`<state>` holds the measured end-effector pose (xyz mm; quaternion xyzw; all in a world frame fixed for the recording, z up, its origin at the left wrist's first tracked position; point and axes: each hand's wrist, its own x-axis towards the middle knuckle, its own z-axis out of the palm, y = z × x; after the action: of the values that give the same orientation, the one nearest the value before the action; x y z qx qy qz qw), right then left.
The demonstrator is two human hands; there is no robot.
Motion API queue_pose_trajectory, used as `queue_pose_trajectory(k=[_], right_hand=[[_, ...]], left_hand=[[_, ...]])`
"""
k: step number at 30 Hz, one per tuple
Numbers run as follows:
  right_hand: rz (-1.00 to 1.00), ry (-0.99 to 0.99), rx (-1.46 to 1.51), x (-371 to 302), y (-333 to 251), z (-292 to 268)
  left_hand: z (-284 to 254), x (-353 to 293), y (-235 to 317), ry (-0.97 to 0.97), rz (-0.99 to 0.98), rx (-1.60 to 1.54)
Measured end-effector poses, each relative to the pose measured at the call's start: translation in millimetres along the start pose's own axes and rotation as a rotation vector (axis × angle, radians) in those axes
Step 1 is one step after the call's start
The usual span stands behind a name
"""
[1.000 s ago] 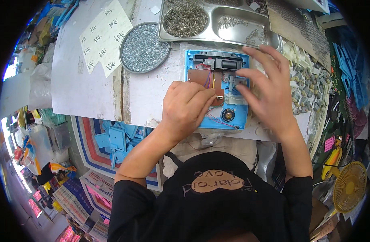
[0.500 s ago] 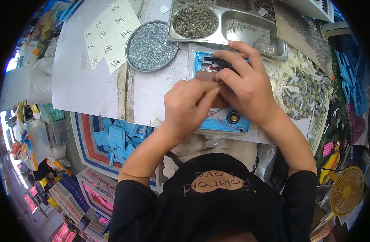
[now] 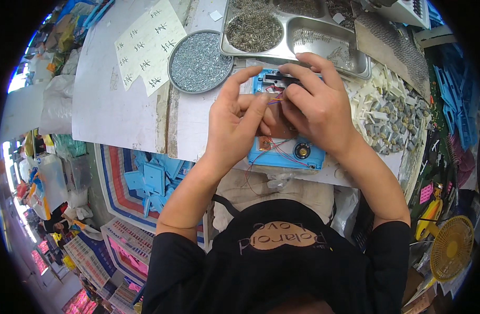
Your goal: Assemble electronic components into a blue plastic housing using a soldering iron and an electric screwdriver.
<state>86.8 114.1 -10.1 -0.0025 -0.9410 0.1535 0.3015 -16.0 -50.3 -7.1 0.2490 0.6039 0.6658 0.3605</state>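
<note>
An open light-blue plastic casing [image 3: 259, 158] lies on the table in front of me. In it are a brown circuit board [image 3: 287, 127], a round black speaker [image 3: 302, 151], a small copper-coloured square plate [image 3: 263, 143] and thin red wires. Over the board, my right hand [image 3: 323, 110] pinches thin coloured wires [image 3: 275, 99] between thumb and fingers. From the left, my left hand [image 3: 230, 123] holds the other end of these wires at its thumb tip, its index finger raised and stretched away. The curled fingers partly hide the board.
Beyond the casing are a round dish of small screws [image 3: 200, 62] and a metal tray [image 3: 282, 52] of springs. Loose white and grey parts [image 3: 389, 118] are heaped at right. A striped bag [image 3: 117, 178] holds blue casings [image 3: 153, 178] below the table's left edge. A yellow fan [image 3: 452, 248] stands lower right.
My left hand has drawn back a little to the left, and its index finger has lifted. The wires between my hands and the copper-coloured plate now show. My right hand has barely moved.
</note>
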Motion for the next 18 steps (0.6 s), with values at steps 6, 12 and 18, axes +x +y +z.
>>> queue_pose_trajectory(k=[6, 12, 18], right_hand=[[0.120, 0.027, 0.078, -23.8, 9.6, -15.7], [0.274, 0.063, 0.212, -39.9, 14.0, -23.7], [0.309, 0.082, 0.302, -41.7, 24.5, -32.6]], left_hand=[[-28.2, -2.7, -15.7, 0.162, 0.408, 0.554], [19.6, 3.7, 11.4, -0.044, 0.678, 0.715], [39.1, 35.4, 1.5, -0.233, 0.618, 0.774]])
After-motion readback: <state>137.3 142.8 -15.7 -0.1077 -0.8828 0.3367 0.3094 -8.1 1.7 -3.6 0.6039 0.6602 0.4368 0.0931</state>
